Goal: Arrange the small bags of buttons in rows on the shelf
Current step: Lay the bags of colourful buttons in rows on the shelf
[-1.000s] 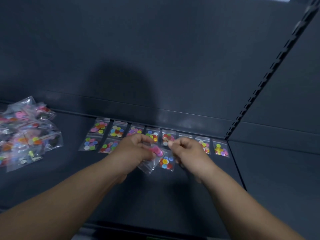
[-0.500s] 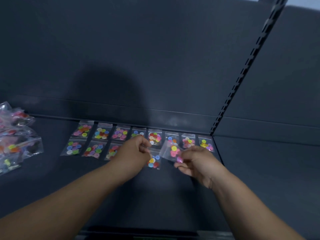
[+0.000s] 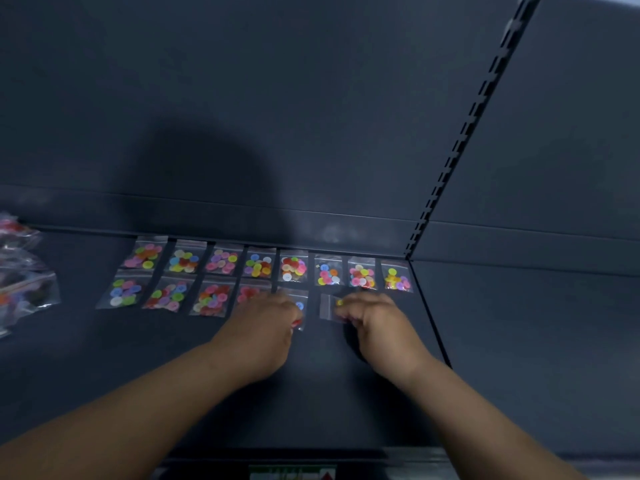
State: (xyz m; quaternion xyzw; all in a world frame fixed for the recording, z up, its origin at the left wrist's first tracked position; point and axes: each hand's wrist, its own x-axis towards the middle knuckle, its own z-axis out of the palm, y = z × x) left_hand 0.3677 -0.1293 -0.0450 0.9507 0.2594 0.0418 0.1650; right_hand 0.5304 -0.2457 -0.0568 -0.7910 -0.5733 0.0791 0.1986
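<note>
A small bag of buttons (image 3: 328, 307) is being pinched in the right hand (image 3: 374, 320) and set down just right of the left hand (image 3: 268, 318) to lengthen the front row (image 3: 166, 296), while the neighbouring bag (image 3: 299, 305) is being steadied under the left hand, whether pinched or merely pressed being lost in blur

No legible text, green-and-red sticker (image 3: 292, 475) on shelf (image 3: 104, 358) front edge, too blurred to read

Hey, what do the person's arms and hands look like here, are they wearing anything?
The left forearm and right forearm are bare to the frame's edge, no sleeves showing. The left hand and right hand wear no gloves; no watch, bracelet or ring shows, though blur could hide a thin ring.
</note>
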